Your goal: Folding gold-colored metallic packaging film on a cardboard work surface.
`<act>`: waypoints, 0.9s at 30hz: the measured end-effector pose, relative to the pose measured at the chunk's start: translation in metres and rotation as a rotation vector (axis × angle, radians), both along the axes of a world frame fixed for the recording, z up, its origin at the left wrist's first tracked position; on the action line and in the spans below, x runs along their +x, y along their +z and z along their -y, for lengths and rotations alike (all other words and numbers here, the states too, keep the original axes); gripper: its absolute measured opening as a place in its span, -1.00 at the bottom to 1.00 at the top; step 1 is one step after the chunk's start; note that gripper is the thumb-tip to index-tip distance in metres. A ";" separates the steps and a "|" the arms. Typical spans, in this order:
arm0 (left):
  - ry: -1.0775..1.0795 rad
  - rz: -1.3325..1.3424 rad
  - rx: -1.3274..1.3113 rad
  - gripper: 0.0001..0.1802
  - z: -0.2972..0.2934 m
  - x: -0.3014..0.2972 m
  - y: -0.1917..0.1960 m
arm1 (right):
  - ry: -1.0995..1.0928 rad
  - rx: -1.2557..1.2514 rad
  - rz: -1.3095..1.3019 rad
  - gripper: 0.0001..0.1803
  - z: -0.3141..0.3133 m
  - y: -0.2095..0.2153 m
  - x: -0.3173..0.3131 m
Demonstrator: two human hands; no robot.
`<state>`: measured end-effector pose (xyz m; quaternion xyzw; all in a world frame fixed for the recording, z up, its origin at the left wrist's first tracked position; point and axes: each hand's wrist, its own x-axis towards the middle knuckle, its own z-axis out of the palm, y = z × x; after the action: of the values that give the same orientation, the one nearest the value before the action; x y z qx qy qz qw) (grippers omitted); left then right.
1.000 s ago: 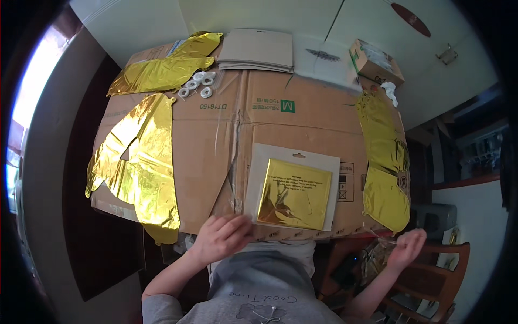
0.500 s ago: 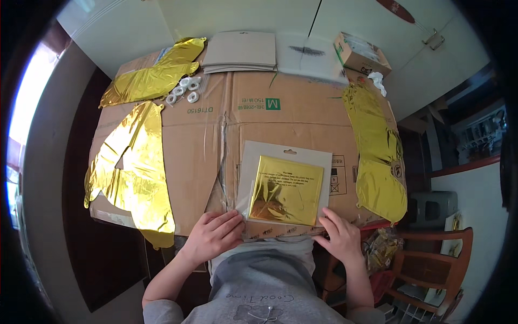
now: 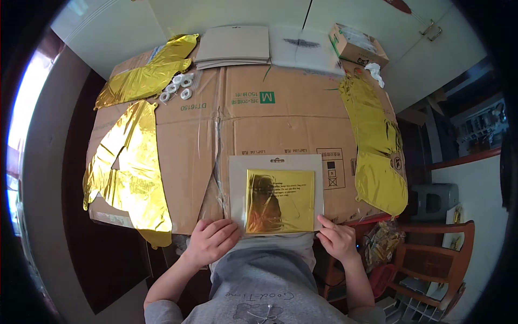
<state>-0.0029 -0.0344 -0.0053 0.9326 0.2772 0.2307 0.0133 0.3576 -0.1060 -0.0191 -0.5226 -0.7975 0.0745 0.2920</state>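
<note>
A flat package (image 3: 238, 189) lies at the table's near edge, a grey backing card with a hang hole and clear wrap. On its front is a square of folded gold foil (image 3: 295, 208) with small print. My left hand (image 3: 215, 240) holds the lower left corner, fingers together on top and the thumb mostly hidden. My right hand (image 3: 337, 237) grips the lower right corner between fingers and thumb. Flat gold foil balloons lie to both sides: an A-shaped one (image 3: 137, 162) at the left, a long curved one (image 3: 375, 146) at the right.
The table is covered with cardboard (image 3: 259, 127). Toward the back are another gold foil balloon (image 3: 140, 78), several white ribbon rolls (image 3: 186, 94), a stack of grey cards (image 3: 234, 46), a carton (image 3: 356, 46) and a crumpled tissue (image 3: 374, 74). A wooden chair (image 3: 431, 259) stands right.
Both hands have drawn the package toward me and slightly left. It has turned straighter, and the shine on the gold foil has shifted.
</note>
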 end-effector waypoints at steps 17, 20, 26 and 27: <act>0.213 0.249 -0.092 -0.80 0.012 0.024 -0.011 | -0.180 0.068 -0.095 -0.80 -0.001 -0.013 -0.024; 0.313 0.278 -0.143 -0.78 0.016 0.031 -0.007 | -0.214 0.078 -0.137 -0.85 -0.001 -0.014 -0.032; 0.400 0.300 -0.179 -0.79 0.018 0.038 -0.009 | -0.343 0.157 -0.204 -0.86 -0.001 -0.025 -0.045; 0.405 0.302 -0.191 -0.79 0.018 0.040 -0.009 | -0.366 0.155 -0.207 -0.85 -0.001 -0.025 -0.047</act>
<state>0.0370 -0.0526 -0.0146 0.8077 0.4734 0.3380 0.0959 0.3105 -0.1048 -0.0438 -0.6243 -0.6583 0.0118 0.4203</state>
